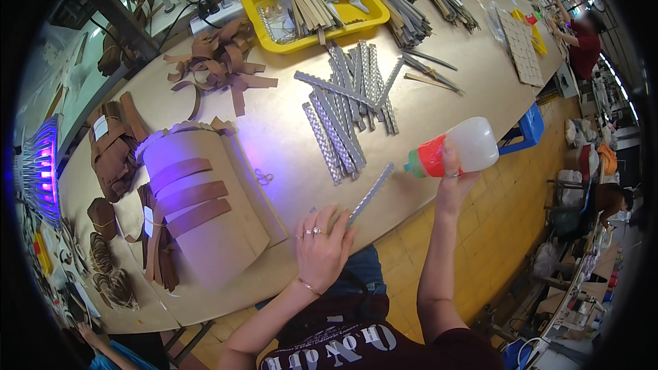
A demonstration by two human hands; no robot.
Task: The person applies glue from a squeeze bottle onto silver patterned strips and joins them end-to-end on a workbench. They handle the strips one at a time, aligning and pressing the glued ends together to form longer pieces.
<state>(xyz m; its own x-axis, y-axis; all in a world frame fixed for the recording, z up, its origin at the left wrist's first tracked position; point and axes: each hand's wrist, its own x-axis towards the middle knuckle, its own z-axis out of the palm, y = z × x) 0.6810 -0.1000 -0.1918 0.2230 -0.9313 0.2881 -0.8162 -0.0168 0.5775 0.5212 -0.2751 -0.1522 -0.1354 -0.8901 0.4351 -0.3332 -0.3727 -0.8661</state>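
My right hand (455, 178) is wrapped round a translucent squeeze bottle (478, 145) with a red band and a green tip. The bottle is tilted onto its side, its tip pointing left, above the table's front edge. Below that tip, a single grey braided strip (371, 194) slants up and away from my left hand (325, 241). My left fingers and thumb close on the strip's near end, which they partly hide. Beyond my hands lies a loose pile of grey and silver braided strips (348, 96).
A yellow tray (281, 46) with bundled strips stands at the back. Brown strips (219, 55) lie curled in front of it. A curved cardboard form (219, 223) carrying brown bands is at left, near a purple-lit lamp (42, 171). A blue crate (528, 127) is beyond the right edge.
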